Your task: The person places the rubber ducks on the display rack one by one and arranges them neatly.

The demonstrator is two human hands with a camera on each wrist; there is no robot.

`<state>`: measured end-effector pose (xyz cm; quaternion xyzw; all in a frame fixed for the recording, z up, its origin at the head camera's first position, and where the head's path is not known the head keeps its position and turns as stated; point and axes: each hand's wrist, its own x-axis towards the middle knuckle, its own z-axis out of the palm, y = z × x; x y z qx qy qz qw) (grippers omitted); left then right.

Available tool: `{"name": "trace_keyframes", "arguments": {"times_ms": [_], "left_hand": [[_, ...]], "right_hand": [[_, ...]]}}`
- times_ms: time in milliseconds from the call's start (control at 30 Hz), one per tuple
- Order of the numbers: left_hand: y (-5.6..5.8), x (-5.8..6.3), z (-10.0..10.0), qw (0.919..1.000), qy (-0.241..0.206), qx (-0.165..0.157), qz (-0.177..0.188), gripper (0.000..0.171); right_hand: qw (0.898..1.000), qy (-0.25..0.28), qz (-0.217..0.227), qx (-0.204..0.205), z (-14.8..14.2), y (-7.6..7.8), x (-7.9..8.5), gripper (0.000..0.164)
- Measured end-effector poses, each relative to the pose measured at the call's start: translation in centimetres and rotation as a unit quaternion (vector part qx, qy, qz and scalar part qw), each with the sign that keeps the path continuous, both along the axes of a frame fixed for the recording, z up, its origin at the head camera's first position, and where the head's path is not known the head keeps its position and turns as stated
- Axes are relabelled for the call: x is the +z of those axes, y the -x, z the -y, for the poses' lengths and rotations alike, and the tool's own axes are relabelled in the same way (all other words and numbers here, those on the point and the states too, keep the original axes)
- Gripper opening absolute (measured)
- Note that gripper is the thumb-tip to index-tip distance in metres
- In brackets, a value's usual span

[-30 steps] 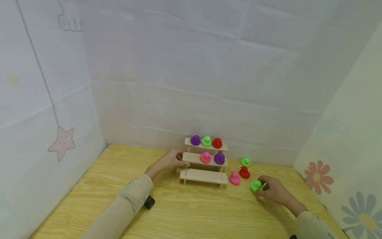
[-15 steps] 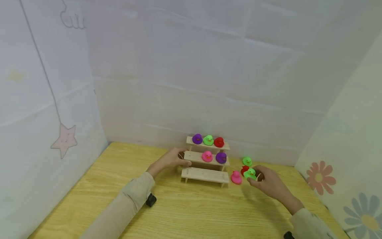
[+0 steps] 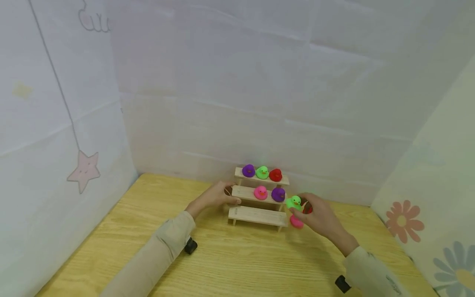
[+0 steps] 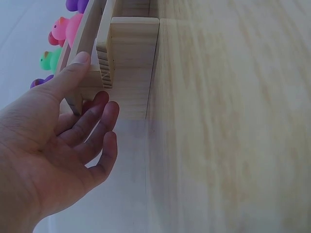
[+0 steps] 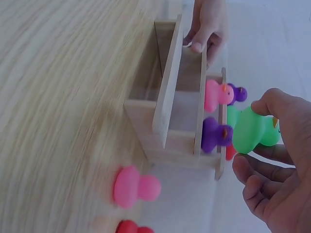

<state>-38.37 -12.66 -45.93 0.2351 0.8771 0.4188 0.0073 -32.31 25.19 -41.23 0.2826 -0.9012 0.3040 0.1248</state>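
Note:
A three-tier wooden shelf (image 3: 257, 216) stands on the table. My left hand (image 3: 216, 195) grips the left end of its middle tier; the left wrist view shows the thumb on top and fingers curled below. My right hand (image 3: 322, 218) pinches a green rubber duck (image 3: 293, 202) in the air just right of that tier. In the right wrist view thumb and fingers hold the duck (image 5: 249, 131) by its sides. On the middle tier sit a pink duck (image 3: 261, 192) and a purple duck (image 3: 278, 194). Purple (image 3: 248, 170), green (image 3: 262, 172) and red (image 3: 276, 175) ducks line the top tier.
On the table right of the shelf rest a pink duck (image 3: 296, 222) and a red duck (image 5: 134, 227), partly covered by my right hand in the head view. A pale cloth wall (image 3: 208, 123) rises behind the table (image 3: 237, 264).
My right hand has carried the green duck up and left, from the table's right side to beside the middle tier. The left hand keeps its grip on the shelf.

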Motion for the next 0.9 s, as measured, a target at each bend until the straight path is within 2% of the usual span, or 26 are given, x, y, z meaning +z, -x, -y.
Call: {"name": "trace_keyframes", "arguments": {"times_ms": [333, 600, 900], "left_hand": [[-0.5, 0.0, 0.0, 1.0000, 0.009, 0.002, 0.000, 0.071], [-0.8, -0.2, 0.0, 0.9999, 0.014, -0.002, -0.007, 0.073], [-1.0, 0.0, 0.1, 0.9998, 0.018, 0.000, -0.013, 0.066]], "right_hand": [[0.998, 0.034, -0.040, 0.041, 5.1, 0.4, 0.6, 0.044], [0.995, 0.001, -0.091, 0.034, 8.5, 1.6, 0.2, 0.044], [0.993, -0.028, -0.101, 0.053, 11.6, 3.2, -0.3, 0.049]]}}
